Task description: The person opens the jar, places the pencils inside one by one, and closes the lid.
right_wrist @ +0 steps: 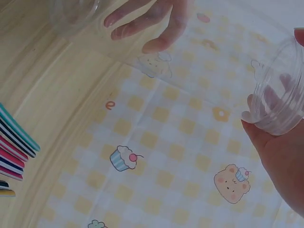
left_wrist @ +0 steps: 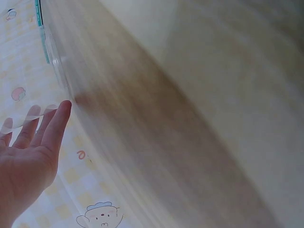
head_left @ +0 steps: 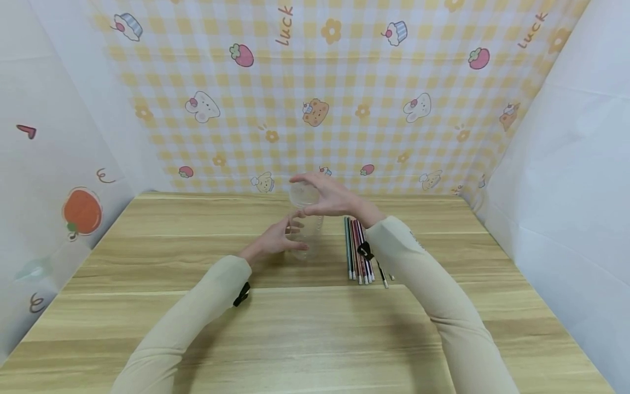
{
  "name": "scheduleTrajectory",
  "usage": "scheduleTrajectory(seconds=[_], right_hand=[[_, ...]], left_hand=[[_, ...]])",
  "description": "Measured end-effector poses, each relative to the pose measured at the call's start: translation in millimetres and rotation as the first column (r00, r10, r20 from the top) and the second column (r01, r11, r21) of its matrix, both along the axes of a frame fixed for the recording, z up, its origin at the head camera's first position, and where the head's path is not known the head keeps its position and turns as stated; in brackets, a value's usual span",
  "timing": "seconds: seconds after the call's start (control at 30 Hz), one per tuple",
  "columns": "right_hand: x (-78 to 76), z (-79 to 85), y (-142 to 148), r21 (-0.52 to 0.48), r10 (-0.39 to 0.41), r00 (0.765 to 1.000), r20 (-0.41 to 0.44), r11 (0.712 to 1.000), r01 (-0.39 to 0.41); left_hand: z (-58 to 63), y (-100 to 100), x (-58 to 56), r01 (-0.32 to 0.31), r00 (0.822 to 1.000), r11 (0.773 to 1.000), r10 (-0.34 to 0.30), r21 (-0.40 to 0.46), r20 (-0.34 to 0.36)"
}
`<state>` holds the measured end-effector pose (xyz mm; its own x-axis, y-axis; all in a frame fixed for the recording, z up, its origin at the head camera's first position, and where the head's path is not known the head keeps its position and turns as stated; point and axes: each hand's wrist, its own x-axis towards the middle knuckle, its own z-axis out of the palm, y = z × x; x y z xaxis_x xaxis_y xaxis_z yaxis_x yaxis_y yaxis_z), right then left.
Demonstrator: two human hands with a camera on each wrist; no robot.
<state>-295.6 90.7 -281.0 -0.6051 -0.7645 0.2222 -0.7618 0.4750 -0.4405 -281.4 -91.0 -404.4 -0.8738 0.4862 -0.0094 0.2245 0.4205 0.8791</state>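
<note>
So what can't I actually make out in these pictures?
Exact number of pencils: in the head view, the right sleeve covers some.
Most of the right hand: in the right wrist view, the right edge cuts it off.
Whether the clear jar has a separate lid: in the head view, its see-through outline is too faint.
Part of the left hand: cut off by the left wrist view's left edge.

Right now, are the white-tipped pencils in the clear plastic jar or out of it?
Out: in the head view the white-tipped pencils lie on the wooden table, to the right of the clear plastic jar.
</note>
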Motion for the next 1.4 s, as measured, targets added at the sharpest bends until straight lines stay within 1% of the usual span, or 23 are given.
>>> scheduleTrajectory(seconds=[0.07,0.13,0.23,0.3,0.4,0.47,0.53,0.57,0.67,0.77,0.93,1.03,1.13,1.23,1.3,1.37,1.4], right_hand=[[0.6,0.3,0,0.008,0.003,1.0,0.003,1.0,-0.003],[1.9,0.7,-1,0.023,-0.02,1.0,0.002,1.0,0.02],[5.5,2.3,-3,0.065,-0.102,0.993,-0.052,0.992,0.106],[8.7,3.5,-6,0.098,-0.176,0.979,-0.1,0.978,0.186],[13.9,4.9,-12,0.163,-0.269,0.945,-0.187,0.94,0.3],[16.2,4.9,-15,0.199,-0.307,0.925,-0.226,0.915,0.352],[17.6,4.7,-17,0.221,-0.32,0.912,-0.258,0.899,0.378],[17.6,4.4,-17,0.227,-0.319,0.91,-0.266,0.896,0.381],[16.7,4.6,-16,0.219,-0.29,0.919,-0.269,0.91,0.351],[14.1,5.1,-13,0.203,-0.242,0.933,-0.265,0.932,0.3],[10.1,5.4,-8,0.16,-0.173,0.962,-0.213,0.965,0.209],[8.1,6.3,-6,0.113,-0.138,0.975,-0.175,0.981,0.159],[5.8,7.6,-4,0.021,-0.121,0.982,-0.142,0.992,0.125],[3.9,9.4,-2,-0.109,-0.128,0.986,-0.111,0.987,0.116],[2.6,10.3,1,-0.19,-0.152,0.984,-0.092,0.973,0.132],[2.1,11.5,4,-0.255,-0.186,0.979,-0.083,0.954,0.159],[1.5,11.8,6,-0.288,-0.198,0.978,-0.066,0.942,0.171]], left_hand=[[0.4,0,0.0,0.006,1.0,1.0,-0.006,-0.003,-0.007],[0.7,0,0.1,0.013,1.0,1.0,-0.013,-0.003,-0.013],[1.0,0,0.5,0.011,1.0,1.0,-0.011,-0.01,-0.021],[1.0,0,0.9,0.003,1.0,1.0,-0.003,-0.019,-0.018],[0.9,-1,1.5,-0.012,1.0,0.999,0.012,-0.032,-0.005],[0.9,-1,1.8,-0.017,1.0,0.999,0.018,-0.034,0.006],[0.6,-2,1.7,-0.016,1.0,0.999,0.016,-0.032,0.01],[0.5,-2,1.5,-0.014,1.0,0.999,0.015,-0.031,0.01],[0.3,-1,0.8,-0.01,1.0,0.999,0.01,-0.03,0.006],[0.4,-1,0.4,-0.008,1.0,1.0,0.008,-0.03,0.002],[0.4,0,-0.1,0.014,1.0,1.0,-0.014,-0.001,-0.01],[0.2,0,-0.4,0.024,1.0,1.0,-0.024,0.019,-0.009],[0.0,0,-0.5,0.018,1.0,1.0,-0.018,0.026,0.002],[-0.1,1,-0.6,0.013,1.0,0.999,-0.013,0.03,0.005],[-0.5,0,-1.0,0.01,1.0,1.0,-0.01,0.027,0.003],[-1.1,0,-1.3,0.009,1.0,1.0,-0.009,0.021,-0.003],[-1.4,0,-1.6,0.005,1.0,1.0,-0.005,0.017,-0.002]])
